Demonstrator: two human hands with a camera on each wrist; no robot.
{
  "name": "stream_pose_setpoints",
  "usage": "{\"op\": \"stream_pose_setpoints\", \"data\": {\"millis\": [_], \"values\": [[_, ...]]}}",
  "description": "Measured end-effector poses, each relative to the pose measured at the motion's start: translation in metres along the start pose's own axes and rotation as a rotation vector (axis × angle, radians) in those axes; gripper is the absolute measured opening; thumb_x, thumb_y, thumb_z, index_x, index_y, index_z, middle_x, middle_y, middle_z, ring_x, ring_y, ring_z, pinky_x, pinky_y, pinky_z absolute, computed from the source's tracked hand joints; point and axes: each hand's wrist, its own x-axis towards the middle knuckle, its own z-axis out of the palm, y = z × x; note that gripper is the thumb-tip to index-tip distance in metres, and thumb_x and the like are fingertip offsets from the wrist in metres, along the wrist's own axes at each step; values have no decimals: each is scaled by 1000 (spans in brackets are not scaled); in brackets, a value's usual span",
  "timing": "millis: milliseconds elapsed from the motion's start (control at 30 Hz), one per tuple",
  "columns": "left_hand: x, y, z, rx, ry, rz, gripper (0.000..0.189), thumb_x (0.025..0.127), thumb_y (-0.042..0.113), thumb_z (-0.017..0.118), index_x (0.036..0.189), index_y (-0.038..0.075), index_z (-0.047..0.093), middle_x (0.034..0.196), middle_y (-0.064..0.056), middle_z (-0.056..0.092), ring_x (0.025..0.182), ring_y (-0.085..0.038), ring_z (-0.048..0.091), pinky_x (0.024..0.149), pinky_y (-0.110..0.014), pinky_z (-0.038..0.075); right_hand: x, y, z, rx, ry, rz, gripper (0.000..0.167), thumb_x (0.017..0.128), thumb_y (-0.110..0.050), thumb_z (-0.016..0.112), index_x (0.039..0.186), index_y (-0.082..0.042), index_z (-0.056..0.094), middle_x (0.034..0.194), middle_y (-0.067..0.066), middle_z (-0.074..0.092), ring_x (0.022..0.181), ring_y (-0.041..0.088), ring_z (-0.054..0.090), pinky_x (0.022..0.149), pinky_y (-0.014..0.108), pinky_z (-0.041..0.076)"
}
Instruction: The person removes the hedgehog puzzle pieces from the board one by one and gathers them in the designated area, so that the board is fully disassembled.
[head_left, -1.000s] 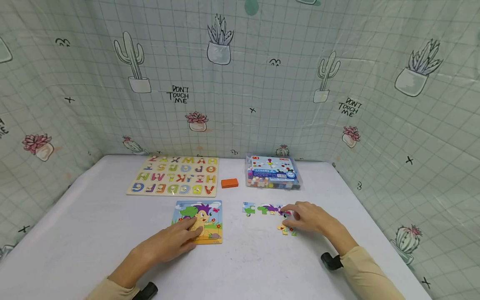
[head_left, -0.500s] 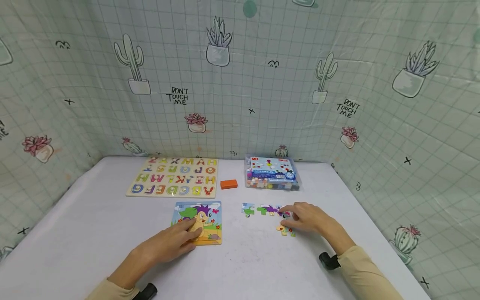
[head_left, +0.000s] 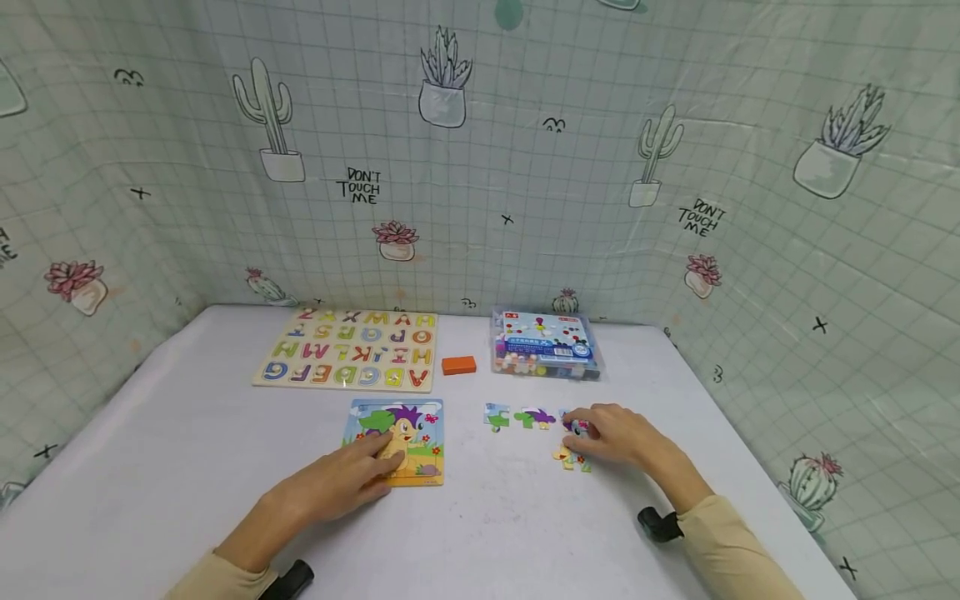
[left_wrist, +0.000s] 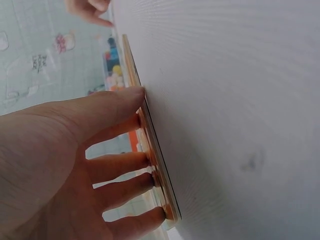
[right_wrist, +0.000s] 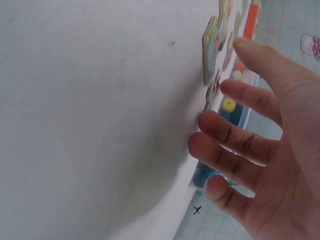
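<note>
In the head view my left hand (head_left: 348, 483) rests on a square jigsaw puzzle (head_left: 429, 433) showing a hedgehog with purple spines. The left wrist view shows its fingers spread over the board and the thumb at the near edge. My right hand (head_left: 615, 432) is over loose jigsaw pieces, index finger at a piece with a pink butterfly (head_left: 576, 427), partly hidden by the fingers. A lower piece (head_left: 573, 461) lies by the thumb. Left of it are a purple-and-green piece (head_left: 535, 418) and a blue-and-green corner piece (head_left: 497, 415). In the right wrist view thumb and index stand apart.
An alphabet puzzle board (head_left: 345, 352) lies at the back left. Beside it sits an orange block (head_left: 459, 366). A clear plastic box (head_left: 546, 343) with colourful parts stands at the back right. A patterned curtain (head_left: 480, 150) surrounds the white table (head_left: 480, 533).
The butterfly piece under my right hand has come slightly away from the purple-and-green piece, leaving a small gap. The left hand stays on the hedgehog puzzle.
</note>
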Motion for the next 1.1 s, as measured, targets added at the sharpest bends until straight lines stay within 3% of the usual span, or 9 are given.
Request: {"op": "stream_pose_setpoints", "data": {"millis": [200, 400, 567, 800, 1100], "values": [[-1, -2, 0, -12, -16, -4, 44, 97, 24, 62, 138, 9, 57, 151, -25, 41, 140, -42, 40, 110, -57, 40, 16, -27, 0, 30, -11, 4, 40, 92, -46, 65, 122, -20, 67, 75, -8, 54, 68, 8, 45, 59, 25, 37], [-4, -6, 1, -45, -47, -30, 45, 97, 26, 62, 139, 12, 56, 153, -22, 40, 141, -41, 39, 110, -58, 39, 37, -66, 1, 23, -21, -78, 38, 92, -47, 64, 120, -22, 69, 77, -8, 56, 69, 7, 46, 59, 24, 38], [-4, -11, -1, -40, -15, -10, 40, 96, 23, 63, 134, 10, 61, 148, -22, 46, 136, -41, 45, 106, -57, 43, 56, -98, 3, 22, -24, -138, 36, 92, -46, 65, 119, -23, 70, 76, -7, 54, 68, 7, 47, 58, 22, 38], [-11, -20, -6, -41, 31, -29, 34, 94, 18, 65, 126, 8, 67, 143, -26, 50, 130, -44, 51, 103, -57, 45, 79, -141, 8, 34, -34, -221, 38, 91, -47, 65, 123, -25, 67, 93, -3, 62, 78, 7, 52, 65, 23, 44], [-19, -23, -8, -45, 8, -1, 37, 94, 15, 65, 130, 7, 63, 146, -29, 46, 131, -47, 48, 102, -59, 45, 103, -182, 19, 87, -65, -264, 41, 92, -48, 64, 127, -26, 65, 109, -3, 63, 89, 7, 58, 76, 26, 52]]}}
